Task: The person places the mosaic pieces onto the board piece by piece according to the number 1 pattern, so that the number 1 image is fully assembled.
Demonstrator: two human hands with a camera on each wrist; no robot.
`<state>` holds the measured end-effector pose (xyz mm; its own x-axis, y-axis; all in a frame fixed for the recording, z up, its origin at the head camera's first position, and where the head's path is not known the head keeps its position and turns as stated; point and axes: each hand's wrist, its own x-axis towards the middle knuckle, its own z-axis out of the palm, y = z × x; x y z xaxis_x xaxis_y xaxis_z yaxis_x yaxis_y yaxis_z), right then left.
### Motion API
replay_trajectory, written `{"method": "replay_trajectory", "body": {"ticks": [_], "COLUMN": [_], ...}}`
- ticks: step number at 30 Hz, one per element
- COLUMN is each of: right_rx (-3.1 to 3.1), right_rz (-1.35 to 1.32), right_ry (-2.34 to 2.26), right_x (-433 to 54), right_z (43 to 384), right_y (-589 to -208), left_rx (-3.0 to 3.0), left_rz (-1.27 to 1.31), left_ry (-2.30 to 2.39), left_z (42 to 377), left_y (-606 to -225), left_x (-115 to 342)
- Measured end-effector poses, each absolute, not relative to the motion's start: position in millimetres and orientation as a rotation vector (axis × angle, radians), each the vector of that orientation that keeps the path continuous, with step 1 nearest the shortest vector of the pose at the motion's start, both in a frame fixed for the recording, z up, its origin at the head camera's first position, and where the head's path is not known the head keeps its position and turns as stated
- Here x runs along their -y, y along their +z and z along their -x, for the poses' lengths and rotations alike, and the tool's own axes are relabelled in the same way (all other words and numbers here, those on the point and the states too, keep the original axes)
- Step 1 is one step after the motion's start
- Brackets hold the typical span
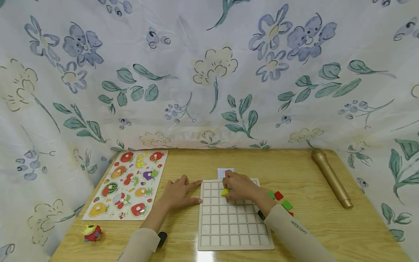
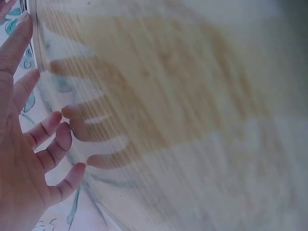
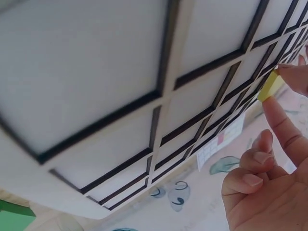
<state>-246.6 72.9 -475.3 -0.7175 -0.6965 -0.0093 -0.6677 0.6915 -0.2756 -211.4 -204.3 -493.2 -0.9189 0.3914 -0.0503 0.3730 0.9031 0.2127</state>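
Observation:
My right hand pinches a small yellow square tile over the upper rows of a pale wooden grid board. In the right wrist view, the yellow tile is tilted between thumb and a finger, close to the grid, while the other fingers curl toward the palm. At the board's upper left edge, my left hand rests with index finger and thumb stretched out to the frame. Its fingertips meet the glossy tabletop in the left wrist view. Behind the board lies a printed grid card, partly covered by my right hand.
Several red and green tiles lie right of the board, some hidden by my right arm. A fruit puzzle board and a small toy figure are on the left. A gold microphone lies far right. A floral curtain hangs behind the table.

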Motion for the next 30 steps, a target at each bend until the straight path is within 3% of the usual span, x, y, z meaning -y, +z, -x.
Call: {"method": "replay_trajectory", "body": {"ticks": [30], "right_rx": [-2.708], "right_rz": [1.119], "right_ry": [-0.414], "right_x": [-65.4], "right_z": [249.7], "right_y": [-467.1], "left_rx": [-2.983], "left_rz": [-0.595], "left_ry": [0.281], "left_z": [213.2], "left_y": [-496.3], "left_x": [204.4]}}
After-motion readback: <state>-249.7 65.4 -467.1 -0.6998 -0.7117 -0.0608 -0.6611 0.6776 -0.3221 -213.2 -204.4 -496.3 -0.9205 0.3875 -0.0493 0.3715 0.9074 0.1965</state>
